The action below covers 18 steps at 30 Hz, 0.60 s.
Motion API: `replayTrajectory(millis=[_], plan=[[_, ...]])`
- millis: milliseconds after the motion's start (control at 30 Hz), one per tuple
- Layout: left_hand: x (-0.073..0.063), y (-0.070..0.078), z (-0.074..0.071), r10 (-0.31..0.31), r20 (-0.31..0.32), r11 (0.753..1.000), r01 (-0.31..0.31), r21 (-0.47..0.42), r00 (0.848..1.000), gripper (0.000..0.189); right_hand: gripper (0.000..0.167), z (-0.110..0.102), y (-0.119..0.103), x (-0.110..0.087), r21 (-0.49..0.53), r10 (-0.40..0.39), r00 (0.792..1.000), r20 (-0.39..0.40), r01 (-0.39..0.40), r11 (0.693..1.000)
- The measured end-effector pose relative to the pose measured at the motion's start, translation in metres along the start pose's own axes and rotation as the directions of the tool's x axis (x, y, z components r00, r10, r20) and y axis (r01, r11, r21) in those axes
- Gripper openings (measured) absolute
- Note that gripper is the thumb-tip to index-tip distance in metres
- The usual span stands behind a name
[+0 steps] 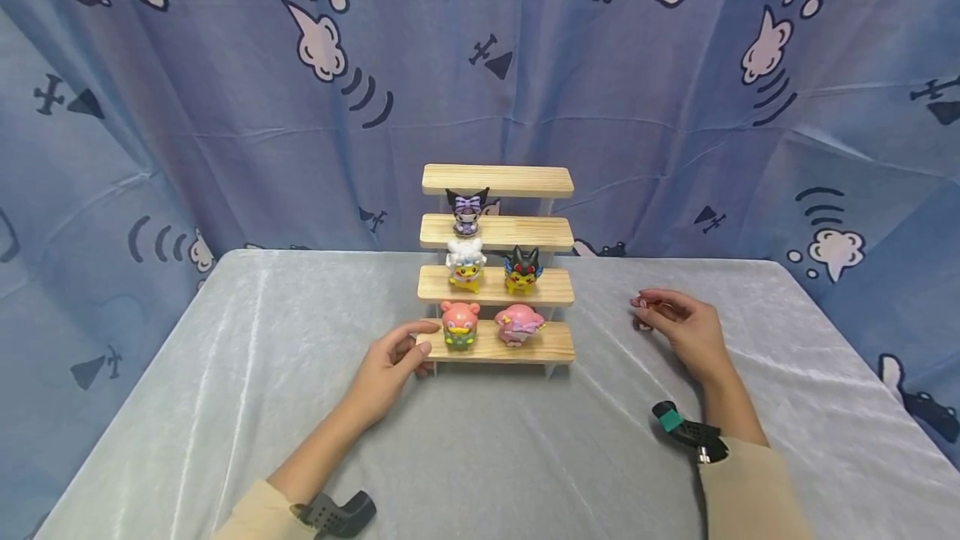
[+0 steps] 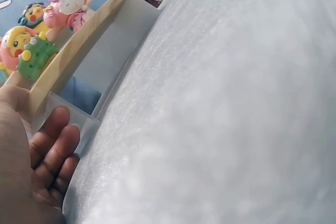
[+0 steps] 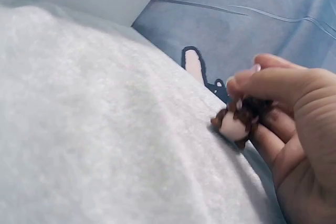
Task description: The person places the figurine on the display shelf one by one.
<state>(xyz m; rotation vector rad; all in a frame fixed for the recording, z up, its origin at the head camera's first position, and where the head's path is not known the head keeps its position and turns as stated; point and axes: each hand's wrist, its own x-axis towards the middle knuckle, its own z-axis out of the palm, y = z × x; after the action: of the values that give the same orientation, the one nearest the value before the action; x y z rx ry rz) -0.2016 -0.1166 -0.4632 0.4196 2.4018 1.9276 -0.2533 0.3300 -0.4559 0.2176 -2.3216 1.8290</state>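
A stepped display stand (image 1: 495, 288) with pale wooden shelves stands in the middle. My left hand (image 1: 392, 363) holds the left end of its lowest shelf (image 2: 84, 45); its other fingers (image 2: 55, 150) curl beside the clear support. On that shelf sit a pink-hooded figurine with a green body (image 1: 459, 327) and a round pink figurine (image 1: 517, 323). Off to the right, my right hand (image 1: 686, 332) pinches a small brown figurine (image 3: 234, 124) with a pale round patch, low over the tablecloth. Fingers partly hide it.
Higher shelves carry a white-hooded figurine (image 1: 466, 263), a black-eared yellow figurine (image 1: 522, 270) and a purple-and-black figurine (image 1: 467, 213). A pale velvety cloth (image 1: 495, 457) covers the table. Behind hangs a blue printed curtain (image 1: 450, 123).
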Motion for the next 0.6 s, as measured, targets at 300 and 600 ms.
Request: replayTrajectory(millis=[300, 600], plan=[[-0.0012, 0.0018, -0.0001, -0.008, -0.006, 1.000, 0.008, 0.015, 1.000, 0.028, 0.035, 0.0046, 0.0023, -0.0003, -0.192, 0.007, 0.999, -0.036, -0.014, 0.981], [-0.0003, 0.0014, -0.0003, -0.008, -0.002, 1.000, 0.008, 0.015, 1.000, 0.028, 0.042, -0.0036, 0.0016, -0.0017, -0.186, -0.066, 0.992, 0.106, 0.085, 0.979]])
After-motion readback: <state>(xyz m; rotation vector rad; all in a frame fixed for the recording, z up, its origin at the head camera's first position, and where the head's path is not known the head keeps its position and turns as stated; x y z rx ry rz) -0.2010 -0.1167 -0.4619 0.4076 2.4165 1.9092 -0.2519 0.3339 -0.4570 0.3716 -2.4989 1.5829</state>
